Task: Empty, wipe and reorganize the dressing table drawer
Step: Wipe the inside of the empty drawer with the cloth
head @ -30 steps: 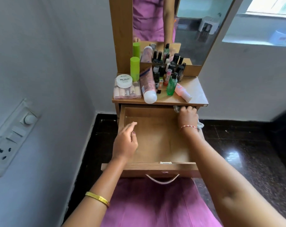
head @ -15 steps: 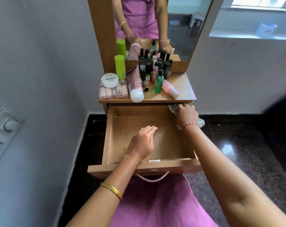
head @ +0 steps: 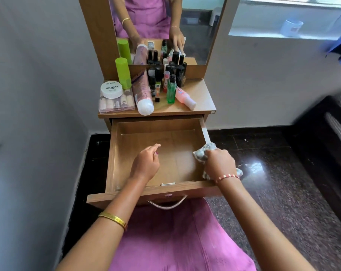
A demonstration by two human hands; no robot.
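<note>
A dressing table drawer (head: 126, 153) stands pulled fully out beneath the tabletop (head: 201, 94), its wooden floor bare from the back wall to the front panel, where a curved metal handle (head: 166, 206) hangs below the front edge. At the drawer's right side, near the front right corner, the right hand (head: 220, 163) is closed in a fist around a crumpled pale cloth (head: 203, 151); part of the cloth bulges out ahead of the knuckles against the right wall, and another bit shows behind the wrist, over the rim. A striped thread bracelet (head: 227, 178) circles that wrist. The left hand (head: 145, 165) hovers over the middle of the drawer floor, fingers loosely curled and holding nothing, the forefinger stretched toward the back; whether it touches the wood cannot be told. A gold bangle (head: 113, 219) sits further up that forearm.

Above, the tabletop is crowded. Along its left edge lies a clear box of nail tips (head: 117, 103) with a white nail polish jar (head: 111, 89) on top, and a green canister (head: 123, 73) stands behind them. A pink tube (head: 143, 94) lies beside the box with its white cap at the front edge. A green glass bottle (head: 171, 90) stands near the centre, a pink spray bottle (head: 185, 97) lies just right of it, and dark nail polish bottles (head: 175, 73) cluster at the back against the mirror (head: 195, 26). The tabletop's right front corner is free of bottles. Dark polished floor (head: 263, 173) spreads to the right.
</note>
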